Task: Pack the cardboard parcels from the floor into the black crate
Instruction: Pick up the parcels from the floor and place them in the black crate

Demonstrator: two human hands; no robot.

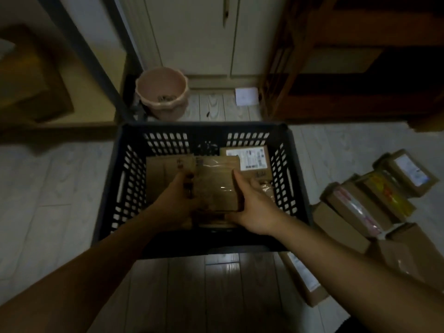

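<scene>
I clamped the taped parcel between left hand and right hand; risked jamming crooked against labelled parcel.

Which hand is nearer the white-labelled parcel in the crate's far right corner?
Right. The right hand grips the held parcel at its right edge, just short of the white-labelled parcel; the left hand grips the left edge.

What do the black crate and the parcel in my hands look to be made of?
Black crate: likely moulded plastic, matte, judging by its gridded cut-out walls. Parcel: brown cardboard, with what looks like glossy clear tape across it.
</scene>
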